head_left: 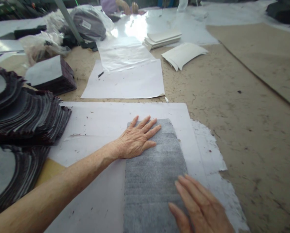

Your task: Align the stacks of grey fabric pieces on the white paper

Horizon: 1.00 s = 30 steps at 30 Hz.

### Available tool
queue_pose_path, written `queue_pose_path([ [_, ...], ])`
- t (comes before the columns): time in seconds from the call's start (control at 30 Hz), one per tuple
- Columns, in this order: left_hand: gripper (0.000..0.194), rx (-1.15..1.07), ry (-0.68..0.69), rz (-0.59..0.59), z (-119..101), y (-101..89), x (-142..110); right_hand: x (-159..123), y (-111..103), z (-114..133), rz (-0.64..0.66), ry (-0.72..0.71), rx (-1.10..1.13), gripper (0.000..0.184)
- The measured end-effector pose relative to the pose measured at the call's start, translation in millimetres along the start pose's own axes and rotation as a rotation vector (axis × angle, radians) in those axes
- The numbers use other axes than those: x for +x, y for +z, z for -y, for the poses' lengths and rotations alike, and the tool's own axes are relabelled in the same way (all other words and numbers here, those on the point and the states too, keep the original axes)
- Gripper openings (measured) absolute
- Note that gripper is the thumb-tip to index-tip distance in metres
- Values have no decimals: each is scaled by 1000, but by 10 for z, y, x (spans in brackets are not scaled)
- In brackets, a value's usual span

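A long grey fabric-like piece with faint cross creases lies flat on a white paper sheet, running down past the bottom of the view. My left hand rests palm down on its far end, fingers spread. At the lower right, my right hand is over the piece's right edge, slightly blurred, with the thumb apart from the outstretched fingers. Nothing shows in its grasp. Whether it touches the piece I cannot tell.
Stacks of dark curved cut pieces stand at the left, with a block of dark pieces behind. White card pieces, plastic-wrapped bundles and a brown sheet lie farther back. Another person's hands show at the far edge.
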<state>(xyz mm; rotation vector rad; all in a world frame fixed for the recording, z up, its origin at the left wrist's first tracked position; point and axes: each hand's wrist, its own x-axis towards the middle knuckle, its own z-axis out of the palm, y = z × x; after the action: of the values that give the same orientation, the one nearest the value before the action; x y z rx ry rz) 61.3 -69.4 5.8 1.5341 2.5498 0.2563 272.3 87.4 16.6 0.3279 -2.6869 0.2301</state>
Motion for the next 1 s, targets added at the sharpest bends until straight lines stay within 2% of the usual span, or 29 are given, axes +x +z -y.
queue_pose_path([
  [0.03, 55, -2, 2, -2, -3, 3, 0, 132, -31, -80, -3, 40, 18, 39],
  [0.13, 56, -16, 4, -1, 4, 6, 9, 476, -4, -266, 11, 47, 96, 34],
  [0.27, 58, -171, -19, -4, 51, -56, -6, 727, 112, -402, 226, 133, 159, 40],
  [0.3, 57, -245, -47, -42, 58, -86, -32, 761, 122, -419, 276, 164, 167, 38],
  [0.37, 54, -390, -142, -191, 38, -153, -124, 804, 117, -434, 334, 223, 184, 28],
  [0.43, 51, -471, -237, -337, -39, -208, -262, 817, 102, -431, 339, 267, 208, 22],
  [0.47, 52, -484, -264, -364, -97, -226, -340, 811, 98, -424, 329, 283, 221, 21],
  [0.6, 55, -449, -332, -261, -358, -248, -602, 722, 129, -382, 221, 281, 279, 22],
  [0.7, 40, -462, -509, -168, -492, -256, -694, 646, 158, -354, 140, 231, 350, 15],
  [0.77, 23, -493, -665, -80, -549, -263, -725, 624, 142, -342, 108, 261, 374, 6],
  [0.83, 12, -542, -788, -19, -599, -257, -755, 617, 87, -334, 95, 323, 352, 11],
  [0.9, 15, -589, -855, -46, -648, -228, -796, 596, 10, -333, 118, 357, 293, 23],
  [1.0, 18, -607, -837, -204, -734, -143, -873, 478, -73, -354, 208, 319, 201, 25],
])
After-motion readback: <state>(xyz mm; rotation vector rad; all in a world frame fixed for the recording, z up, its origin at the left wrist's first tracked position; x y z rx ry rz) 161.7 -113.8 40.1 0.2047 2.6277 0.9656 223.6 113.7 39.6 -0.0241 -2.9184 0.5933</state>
